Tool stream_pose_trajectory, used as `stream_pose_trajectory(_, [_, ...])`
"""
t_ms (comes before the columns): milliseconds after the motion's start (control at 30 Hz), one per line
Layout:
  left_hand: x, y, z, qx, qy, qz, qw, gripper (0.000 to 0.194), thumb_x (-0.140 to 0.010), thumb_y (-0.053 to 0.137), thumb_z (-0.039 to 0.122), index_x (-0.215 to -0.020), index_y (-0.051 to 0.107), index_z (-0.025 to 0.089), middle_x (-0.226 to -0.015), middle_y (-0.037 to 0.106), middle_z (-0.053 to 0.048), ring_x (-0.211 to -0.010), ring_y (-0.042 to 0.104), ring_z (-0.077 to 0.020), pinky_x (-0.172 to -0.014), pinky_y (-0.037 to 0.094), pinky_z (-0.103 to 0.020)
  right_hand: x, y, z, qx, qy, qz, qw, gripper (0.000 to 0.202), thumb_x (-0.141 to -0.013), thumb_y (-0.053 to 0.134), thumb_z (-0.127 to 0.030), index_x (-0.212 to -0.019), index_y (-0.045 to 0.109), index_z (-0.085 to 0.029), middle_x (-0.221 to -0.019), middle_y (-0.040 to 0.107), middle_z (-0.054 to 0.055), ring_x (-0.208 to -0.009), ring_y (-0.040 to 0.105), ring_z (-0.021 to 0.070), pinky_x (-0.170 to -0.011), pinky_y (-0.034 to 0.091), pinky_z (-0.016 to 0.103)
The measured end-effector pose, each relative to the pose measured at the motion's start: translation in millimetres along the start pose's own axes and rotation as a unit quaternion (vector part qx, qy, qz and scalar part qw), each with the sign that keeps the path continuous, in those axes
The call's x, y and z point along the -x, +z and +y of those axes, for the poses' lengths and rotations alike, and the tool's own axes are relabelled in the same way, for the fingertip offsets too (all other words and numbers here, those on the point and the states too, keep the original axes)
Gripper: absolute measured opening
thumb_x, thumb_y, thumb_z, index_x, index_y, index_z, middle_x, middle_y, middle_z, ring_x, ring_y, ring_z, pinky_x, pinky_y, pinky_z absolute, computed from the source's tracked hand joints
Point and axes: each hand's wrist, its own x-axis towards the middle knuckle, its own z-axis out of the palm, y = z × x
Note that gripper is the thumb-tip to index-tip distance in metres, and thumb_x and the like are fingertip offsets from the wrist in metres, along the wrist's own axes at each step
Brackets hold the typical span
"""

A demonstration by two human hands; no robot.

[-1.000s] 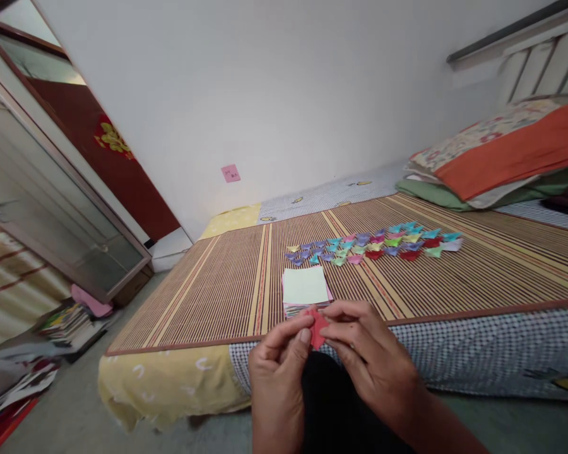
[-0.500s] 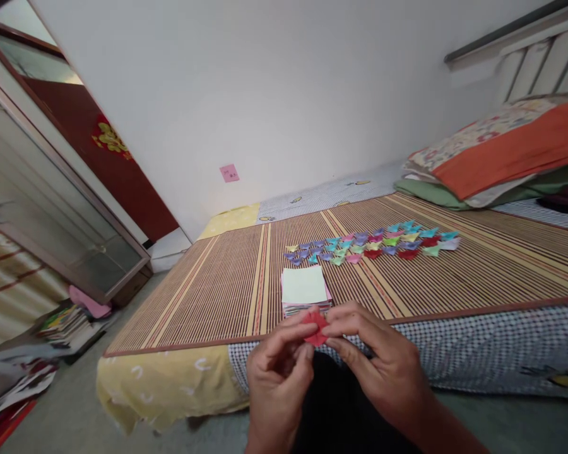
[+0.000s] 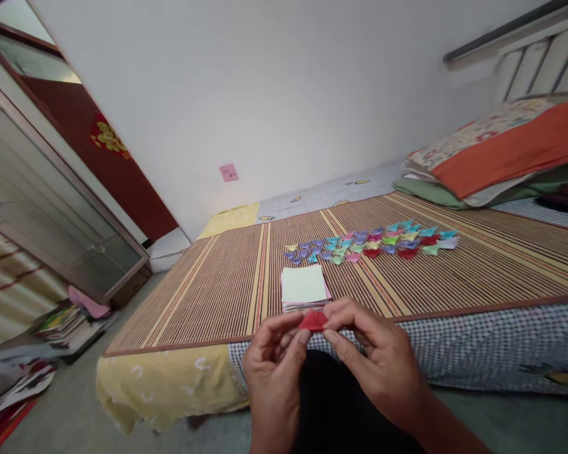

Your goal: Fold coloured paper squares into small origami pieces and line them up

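Note:
A small piece of folded red paper is pinched between my two hands, just above the near edge of the bed. My left hand grips its left end between thumb and fingers. On its right end, the thumb and fingertips of my right hand are closed. Right behind the red paper lies a stack of square paper sheets, pale green on top. Rows of small folded paper pieces in several colours are spread farther back on the mat.
A striped woven mat covers the bed. Pillows and folded bedding are piled at the far right. A pink note is stuck on the wall. Books sit at the left, near a glass-panelled door.
The red paper has gone from an open, upright-looking shape to a flatter, creased one with a straight lower edge. My fingers have shifted slightly along its ends.

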Motion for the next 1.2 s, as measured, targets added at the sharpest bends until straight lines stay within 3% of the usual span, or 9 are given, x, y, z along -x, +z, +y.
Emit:
stream_pose_trajectory(200, [-1.6,-0.5,-0.1,-0.019,0.02,-0.002,1.0,0.011,-0.076,0.087,0.023,-0.084,0.08,0.019,-0.081,0.081,-0.004,-0.079,0.077,-0.0174,-0.075,0.062,-0.023,-4.8,-3.3,-3.8,-0.023,0.018,-0.049,0.998,0.014,-0.095,0.058,-0.012,-0.087,0.061,-0.023,-0.094,0.068,0.0,-0.093,0.067,0.0151,-0.084,0.051,0.025])
stream_pose_trajectory(333, [0.2,-4.2,-1.3,-0.056,0.115,-0.021,0.991,0.02,-0.082,0.081,0.016,-0.1,0.078,0.024,-0.098,0.079,-0.003,-0.091,0.076,-0.0178,-0.081,0.062,-0.026,-6.1,-2.5,-3.5,-0.079,0.071,-0.063,0.992,0.013,-0.098,0.056,-0.015,-0.089,0.062,-0.023,-0.096,0.066,0.002,-0.094,0.066,0.0177,-0.082,0.052,0.029])
stream_pose_trajectory(433, [-0.1,-9.9,-2.7,-0.117,0.175,-0.082,0.974,0.016,-0.088,0.075,0.012,-0.095,0.079,0.026,-0.099,0.078,-0.002,-0.099,0.073,-0.0169,-0.086,0.06,-0.027,-7.1,-3.0,-2.2,-0.107,0.091,-0.073,0.987,0.012,-0.098,0.057,-0.016,-0.088,0.061,-0.023,-0.096,0.066,0.002,-0.094,0.065,0.0182,-0.082,0.052,0.03])
stream_pose_trajectory(667, [1.5,-10.1,-3.8,-0.149,0.177,-0.042,0.972,0.012,-0.087,0.076,0.013,-0.085,0.078,0.025,-0.088,0.077,0.001,-0.089,0.072,-0.0153,-0.077,0.06,-0.023,-4.0,-0.2,-1.1,-0.131,0.088,-0.053,0.986,0.013,-0.096,0.059,-0.015,-0.089,0.063,-0.024,-0.098,0.064,0.001,-0.099,0.064,0.0179,-0.085,0.052,0.03])
stream_pose_trajectory(933, [5.1,-4.9,-7.2,-0.158,0.18,0.003,0.971,0.01,-0.087,0.076,0.014,-0.083,0.076,0.023,-0.088,0.075,-0.001,-0.087,0.072,-0.0151,-0.078,0.059,-0.024,4.1,20.6,4.7,-0.173,0.098,0.046,0.979,0.01,-0.097,0.065,-0.019,-0.088,0.066,-0.025,-0.097,0.065,0.001,-0.099,0.065,0.017,-0.088,0.054,0.028])
stream_pose_trajectory(1200, [0.5,1.3,-7.5,-0.122,0.166,0.01,0.979,0.01,-0.084,0.077,0.013,-0.079,0.075,0.021,-0.086,0.073,-0.002,-0.085,0.07,-0.015,-0.076,0.058,-0.023,-1.8,21.8,2.8,-0.163,0.093,0.055,0.981,0.014,-0.095,0.064,-0.015,-0.083,0.064,-0.023,-0.098,0.066,0.003,-0.097,0.066,0.0178,-0.087,0.055,0.03])
